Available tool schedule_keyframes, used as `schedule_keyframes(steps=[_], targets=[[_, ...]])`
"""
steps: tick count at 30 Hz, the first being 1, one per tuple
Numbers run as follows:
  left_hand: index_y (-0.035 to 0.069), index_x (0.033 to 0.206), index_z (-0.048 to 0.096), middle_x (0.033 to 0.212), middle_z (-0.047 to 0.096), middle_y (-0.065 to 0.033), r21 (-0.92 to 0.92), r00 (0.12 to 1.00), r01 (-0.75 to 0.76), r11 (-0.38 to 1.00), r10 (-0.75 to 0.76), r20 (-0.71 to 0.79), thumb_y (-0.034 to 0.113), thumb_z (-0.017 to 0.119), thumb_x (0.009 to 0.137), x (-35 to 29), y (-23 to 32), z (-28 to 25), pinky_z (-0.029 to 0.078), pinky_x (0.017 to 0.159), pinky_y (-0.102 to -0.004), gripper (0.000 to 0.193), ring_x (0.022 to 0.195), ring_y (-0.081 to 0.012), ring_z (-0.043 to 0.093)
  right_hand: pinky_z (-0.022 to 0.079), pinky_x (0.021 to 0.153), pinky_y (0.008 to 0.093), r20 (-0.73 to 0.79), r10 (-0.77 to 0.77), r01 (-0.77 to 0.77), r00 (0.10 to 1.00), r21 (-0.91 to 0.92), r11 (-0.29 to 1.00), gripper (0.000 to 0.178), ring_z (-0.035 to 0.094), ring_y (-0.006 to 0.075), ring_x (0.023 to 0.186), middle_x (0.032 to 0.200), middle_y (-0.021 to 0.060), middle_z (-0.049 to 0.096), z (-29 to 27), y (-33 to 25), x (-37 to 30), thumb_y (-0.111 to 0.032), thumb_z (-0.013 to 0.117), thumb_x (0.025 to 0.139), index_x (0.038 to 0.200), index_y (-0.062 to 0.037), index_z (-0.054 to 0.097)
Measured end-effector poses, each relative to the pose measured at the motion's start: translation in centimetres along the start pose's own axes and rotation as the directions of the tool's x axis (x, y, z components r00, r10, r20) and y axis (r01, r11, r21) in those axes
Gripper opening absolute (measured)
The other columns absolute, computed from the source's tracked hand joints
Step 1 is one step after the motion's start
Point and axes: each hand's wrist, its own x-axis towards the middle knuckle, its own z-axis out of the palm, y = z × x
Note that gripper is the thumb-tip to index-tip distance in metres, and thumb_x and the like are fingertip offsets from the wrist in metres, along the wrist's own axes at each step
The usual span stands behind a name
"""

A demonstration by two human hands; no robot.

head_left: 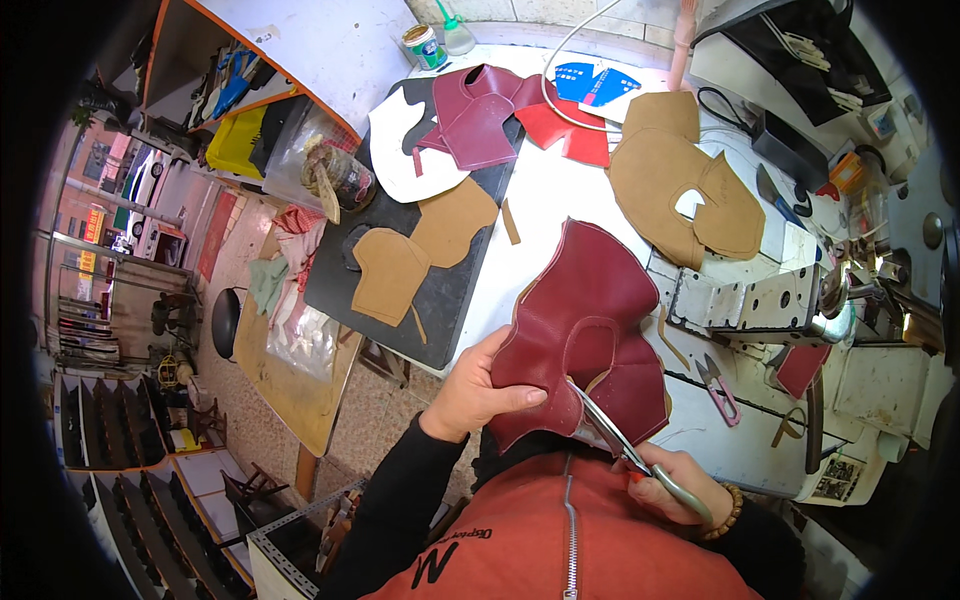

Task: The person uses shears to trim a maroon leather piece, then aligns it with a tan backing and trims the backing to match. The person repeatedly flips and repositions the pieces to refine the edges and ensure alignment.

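Note:
A dark red leather piece (600, 270) with a stitched, rounded seam is held up over the table's front edge. My left hand (485, 390) grips its left side, thumb on top and fingers hidden underneath. In my right hand (680, 487) is a pair of scissors (610, 425), my fingers wrapped round the handles. The blades point up and left against the leather beside the curved opening. Whether they are cutting is too small to tell.
A sewing machine (800, 300) stands at the right, near pink-handled thread snips (718, 390). Tan leather pieces (660, 180) and maroon pieces (480, 115) lie farther back. A black mat (450, 310) bears more tan pieces. A brush jar (345, 180) stands at the mat's left edge.

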Motion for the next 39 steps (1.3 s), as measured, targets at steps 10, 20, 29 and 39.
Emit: schedule_keyframes(steps=[10,20,29,39], targets=[[0.0,0.14,0.051,0.125,0.065,-0.004,-0.014,1.0,0.018,1.0,-0.018,0.015,-0.001,0.078,0.082,0.0,-0.2,0.0,0.047,0.1,-0.0283,0.064,0.113,-0.0103,0.06,0.045,0.07,0.0255,0.051,0.01,-0.014,0.999,0.089,0.996,0.048,0.049,0.0097,0.073,0.08,0.0001,0.054,-0.1,0.3,0.2,-0.047,0.062,0.1,0.121,-0.0033,0.059],[0.001,0.148,0.042,0.132,0.062,-0.0042,-0.152,0.998,0.042,0.988,-0.047,-0.036,0.0,0.08,0.079,0.0,-1.8,0.1,0.045,0.104,-0.0298,0.078,0.118,-0.0121,0.057,0.037,0.054,0.021,0.139,0.058,-0.106,0.989,0.362,0.926,0.042,0.046,0.0042,0.059,0.073,-0.0014,0.055,0.3,-0.3,0.1,-0.04,0.058,0.103,0.125,-0.004,0.055],[0.002,0.147,0.043,0.133,0.06,-0.004,-0.134,0.997,0.035,0.99,-0.043,-0.06,0.003,0.079,0.081,-0.1,-2.4,0.3,0.043,0.105,-0.0303,0.075,0.12,-0.0127,0.056,0.037,0.052,0.0213,0.089,0.023,-0.052,0.996,0.345,0.937,0.03,0.046,0.0046,0.057,0.072,-0.0012,0.054,1.0,-0.7,0.5,-0.026,0.055,0.104,0.122,-0.0008,0.054],[-0.001,0.143,0.041,0.14,0.05,-0.0205,0.977,0.873,-0.15,0.15,0.484,0.059,0.039,0.092,0.065,-3.5,-1.8,4.5,0.036,0.11,-0.0476,0.101,0.126,-0.0427,0.048,0.038,0.054,0.022,0.018,0.036,-0.04,0.999,0.359,0.932,0.025,0.046,0.0043,0.062,0.073,-0.0023,0.054,2.2,0.4,2.6,-0.023,0.061,0.102,0.115,-0.0019,0.057]])
